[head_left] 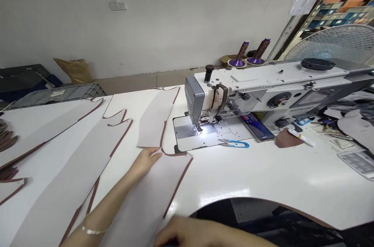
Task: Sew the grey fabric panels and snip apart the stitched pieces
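My left hand [144, 163] lies on the top end of a pale grey fabric panel with brown piping [143, 200], its fingertips near the panel's notched corner. A bracelet circles that wrist. My right hand [187, 233] sits at the bottom of the view, over the panel's lower right edge, partly cut off by the frame. Just beyond my left fingers lies a second piped panel [154, 118]. Further left, a long panel [70, 169] runs along the table.
A white sewing table [248, 177] holds an industrial sewing machine [201, 99] with its lit needle area, blue-handled thread snips [233, 143], and a phone [257, 126]. Purple-based thread cones [239, 54] stand behind. Fabric scraps lie right; a grey crate [55, 95] sits far left.
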